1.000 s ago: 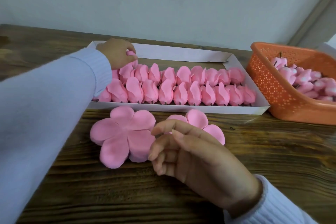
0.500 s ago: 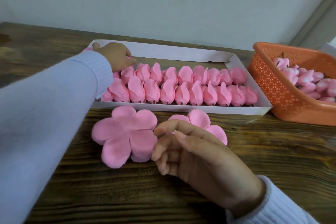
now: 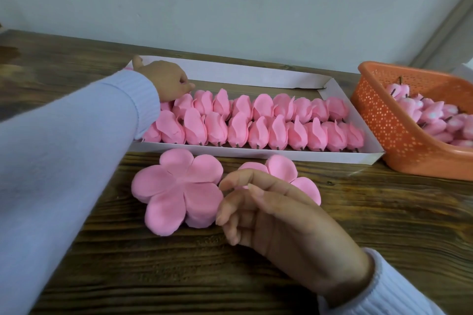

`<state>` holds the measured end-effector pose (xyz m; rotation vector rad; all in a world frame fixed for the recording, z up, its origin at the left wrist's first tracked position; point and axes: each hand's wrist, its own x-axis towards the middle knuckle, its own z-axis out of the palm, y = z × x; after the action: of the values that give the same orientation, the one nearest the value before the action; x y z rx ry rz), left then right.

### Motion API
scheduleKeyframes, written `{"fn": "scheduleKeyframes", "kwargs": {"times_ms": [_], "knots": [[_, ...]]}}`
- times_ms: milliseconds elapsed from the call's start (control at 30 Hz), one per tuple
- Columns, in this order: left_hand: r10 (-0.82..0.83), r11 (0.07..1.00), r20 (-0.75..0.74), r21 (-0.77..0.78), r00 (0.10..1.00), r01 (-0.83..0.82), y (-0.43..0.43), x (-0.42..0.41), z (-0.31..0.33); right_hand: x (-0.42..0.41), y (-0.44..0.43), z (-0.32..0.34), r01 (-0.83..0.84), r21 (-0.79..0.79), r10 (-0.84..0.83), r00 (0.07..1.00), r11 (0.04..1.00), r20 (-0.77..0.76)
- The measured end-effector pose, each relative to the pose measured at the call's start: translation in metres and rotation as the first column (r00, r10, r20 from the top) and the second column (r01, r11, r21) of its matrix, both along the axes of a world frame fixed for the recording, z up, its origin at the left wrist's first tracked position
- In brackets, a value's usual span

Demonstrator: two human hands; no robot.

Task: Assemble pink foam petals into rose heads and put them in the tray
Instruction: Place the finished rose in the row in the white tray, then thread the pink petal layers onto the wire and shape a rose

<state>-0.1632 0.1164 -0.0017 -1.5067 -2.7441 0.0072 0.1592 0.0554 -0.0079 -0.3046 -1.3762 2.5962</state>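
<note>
Far left: left hand (image 3: 166, 79) in the back left corner of a white tray (image 3: 256, 75), grip curled down on the far row's end, unclear whether pinching anything. Inside, two rows of pink rose heads (image 3: 258, 123) running left to right along the tray's length, tips toward the wall, dark stems toward the near rim. In front, on the wooden surface (image 3: 153, 276), two flat petal stacks (image 3: 179, 189). Right hand (image 3: 276, 215) partly covering the second stack, grip loosely curled, holding nothing. Far right, orange basket (image 3: 399, 140) of pink buds
</note>
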Motion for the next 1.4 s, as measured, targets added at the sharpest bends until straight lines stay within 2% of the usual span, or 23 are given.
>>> {"fn": "scheduleKeyframes", "kwargs": {"times_ms": [167,300,367,400,467,533,567,600,700,733,767,833,900,967,1067,1200,1300,1400], "knots": [[0.02,1.0,0.03,0.02,0.999,-0.021,-0.004,0.005,0.007,0.002,0.003,0.0,-0.022,-0.03,0.02,0.998,0.999,-0.054],[0.066,0.943,0.042,0.324,0.997,-0.076,-0.013,0.011,0.029,0.003,0.005,-0.001,-0.009,-0.027,0.008,0.998,1.0,-0.063],[0.113,0.82,0.16,0.542,0.981,-0.183,-0.019,0.019,0.048,0.003,0.006,-0.001,-0.006,-0.026,0.004,0.998,1.0,-0.068],[0.093,0.714,0.273,0.652,0.957,-0.255,-0.022,0.024,0.058,0.003,0.006,-0.001,-0.004,-0.027,0.002,0.997,1.0,-0.072],[-0.108,0.451,0.522,0.784,0.846,-0.426,-0.03,0.04,0.078,0.003,0.006,0.0,0.017,-0.028,-0.02,0.997,0.999,-0.078],[-0.359,0.234,0.617,0.786,0.7,-0.573,-0.046,0.064,0.095,0.001,0.005,0.0,0.094,-0.026,-0.095,0.992,0.995,-0.081],[-0.439,0.18,0.626,0.764,0.645,-0.619,-0.058,0.079,0.1,0.0,0.004,0.0,0.168,-0.034,-0.17,0.981,0.985,-0.091],[-0.51,0.164,0.629,0.741,0.587,-0.651,-0.069,0.094,0.103,0.0,0.004,0.002,0.262,-0.052,-0.267,0.957,0.964,-0.115],[-0.664,0.232,0.615,0.711,0.426,-0.664,-0.096,0.145,0.087,0.001,0.01,0.011,0.56,-0.139,-0.577,0.794,0.817,-0.189],[-0.667,0.28,0.612,0.735,0.426,-0.617,-0.101,0.162,0.075,0.002,0.014,0.014,0.64,-0.176,-0.663,0.729,0.748,-0.172],[-0.642,0.344,0.607,0.775,0.469,-0.531,-0.107,0.179,0.059,0.004,0.019,0.016,0.702,-0.214,-0.732,0.668,0.679,-0.134],[-0.529,0.553,0.547,0.802,0.648,-0.226,-0.113,0.2,0.025,0.007,0.026,0.018,0.781,-0.272,-0.819,0.572,0.562,-0.046],[-0.375,0.744,0.333,0.665,0.865,0.067,-0.114,0.203,0.0,0.008,0.031,0.018,0.817,-0.293,-0.854,0.52,0.496,0.003],[-0.322,0.833,0.211,0.526,0.923,0.17,-0.116,0.198,-0.01,0.008,0.033,0.017,0.83,-0.287,-0.862,0.506,0.478,0.028],[-0.338,0.838,0.191,0.507,0.922,0.203,-0.113,0.199,-0.012,0.007,0.033,0.015,0.826,-0.284,-0.855,0.517,0.487,0.038],[-0.314,0.809,0.165,0.562,0.935,0.173,-0.11,0.2,-0.015,0.006,0.032,0.014,0.821,-0.282,-0.845,0.531,0.497,0.058],[-0.325,0.777,0.093,0.593,0.941,0.21,-0.111,0.2,-0.016,0.005,0.032,0.014,0.819,-0.28,-0.839,0.539,0.501,0.075],[-0.331,0.771,0.093,0.6,0.939,0.212,-0.111,0.201,-0.015,0.004,0.032,0.014,0.82,-0.267,-0.835,0.543,0.506,0.087]]}}
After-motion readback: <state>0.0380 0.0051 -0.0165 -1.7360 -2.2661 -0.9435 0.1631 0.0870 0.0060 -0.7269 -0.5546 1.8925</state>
